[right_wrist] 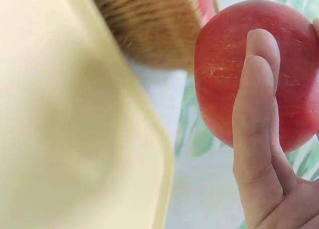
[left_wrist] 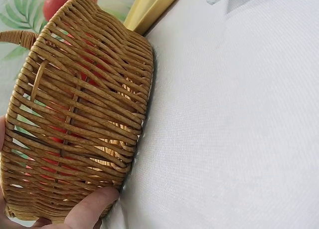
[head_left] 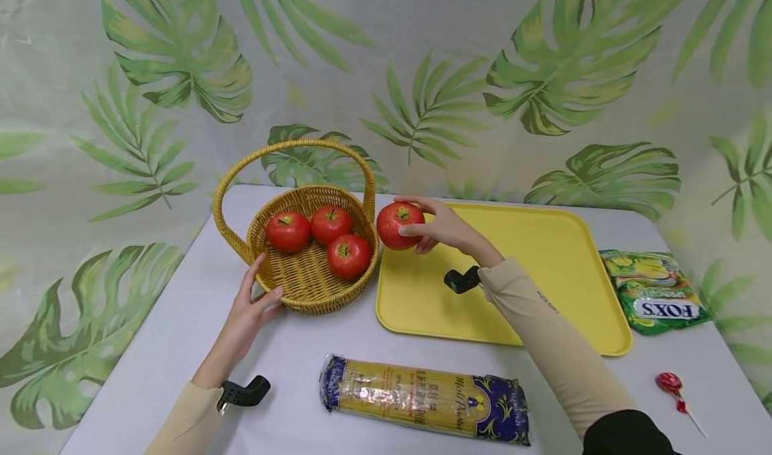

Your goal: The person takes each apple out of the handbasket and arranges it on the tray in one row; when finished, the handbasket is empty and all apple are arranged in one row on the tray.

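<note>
My right hand (head_left: pixel 443 228) grips a red apple (head_left: pixel 398 226) over the left end of a yellow tray (head_left: pixel 482 314), just right of the wicker basket (head_left: pixel 307 302). In the right wrist view, fingers (right_wrist: pixel 254 119) lie along the side of that apple. Three more red apples, including one at the basket's front right (head_left: pixel 350 256), sit inside the basket. My left hand (head_left: pixel 244 317) touches the basket's near left side, with the thumb (left_wrist: pixel 94 209) pressed low against the woven wall in the left wrist view. Its other fingers are partly hidden there.
The basket's tall handle (head_left: pixel 295 145) arches above it. A pack of spaghetti (head_left: pixel 422 398) lies in front of the tray. On the right are a green Fox's candy bag (head_left: pixel 654 291) and a red lollipop (head_left: pixel 669 382). A leaf-patterned cloth (head_left: pixel 422 106) hangs behind the table.
</note>
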`<state>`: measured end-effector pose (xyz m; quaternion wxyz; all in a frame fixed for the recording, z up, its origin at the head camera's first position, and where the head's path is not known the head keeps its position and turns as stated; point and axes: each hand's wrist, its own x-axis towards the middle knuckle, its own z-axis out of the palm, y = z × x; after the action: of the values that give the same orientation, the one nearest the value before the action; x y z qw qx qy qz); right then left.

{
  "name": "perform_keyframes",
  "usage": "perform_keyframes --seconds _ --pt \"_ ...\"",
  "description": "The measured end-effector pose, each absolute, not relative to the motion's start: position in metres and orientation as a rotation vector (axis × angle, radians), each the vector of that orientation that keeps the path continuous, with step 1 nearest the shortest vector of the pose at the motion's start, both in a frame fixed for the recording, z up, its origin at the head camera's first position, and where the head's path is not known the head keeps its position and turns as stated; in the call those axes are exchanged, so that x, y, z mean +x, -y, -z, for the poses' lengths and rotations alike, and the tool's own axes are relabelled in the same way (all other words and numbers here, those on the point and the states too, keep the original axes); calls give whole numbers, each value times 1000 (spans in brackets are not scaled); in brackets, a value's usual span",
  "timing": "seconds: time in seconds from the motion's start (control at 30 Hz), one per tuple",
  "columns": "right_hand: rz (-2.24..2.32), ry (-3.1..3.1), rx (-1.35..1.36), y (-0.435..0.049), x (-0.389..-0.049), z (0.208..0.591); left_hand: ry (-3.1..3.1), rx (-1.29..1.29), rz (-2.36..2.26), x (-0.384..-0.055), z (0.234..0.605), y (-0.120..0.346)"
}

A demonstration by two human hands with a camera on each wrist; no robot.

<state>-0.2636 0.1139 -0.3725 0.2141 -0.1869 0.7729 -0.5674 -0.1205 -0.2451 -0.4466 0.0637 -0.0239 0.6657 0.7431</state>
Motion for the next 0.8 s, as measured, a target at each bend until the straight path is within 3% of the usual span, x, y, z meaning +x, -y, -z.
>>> perform_keyframes --seconds 0.8 --pt "1395 -2259 -418 -133 -262 420 -2041 -60 -2222 -120 447 246"
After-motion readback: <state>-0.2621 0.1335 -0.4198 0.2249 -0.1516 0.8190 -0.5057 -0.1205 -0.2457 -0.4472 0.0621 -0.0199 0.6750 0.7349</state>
